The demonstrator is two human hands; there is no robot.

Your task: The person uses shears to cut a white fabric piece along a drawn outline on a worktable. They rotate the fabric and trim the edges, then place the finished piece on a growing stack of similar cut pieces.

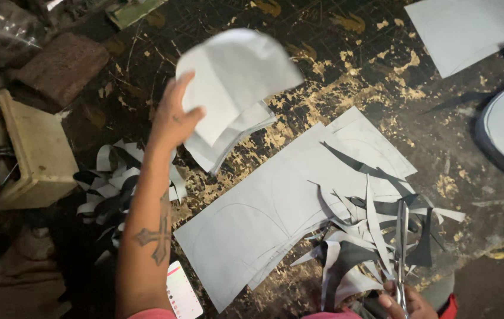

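At the bench's near edge the right hand (404, 302) grips steel scissors (402, 248), blades up among curled grey offcut strips (370, 248); they could snag there. Farther in, the left hand (175, 118) pinches a stack of cut pale grey rounded pieces (234, 82) lifted above the scarred dark bench (346, 53); loosely held, sheets may slip out.

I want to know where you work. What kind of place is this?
Probably a small cutting workshop: a scarred, paint-flaked worktable, grey sheets marked with curved outlines, a heap of offcut strips and scissors.
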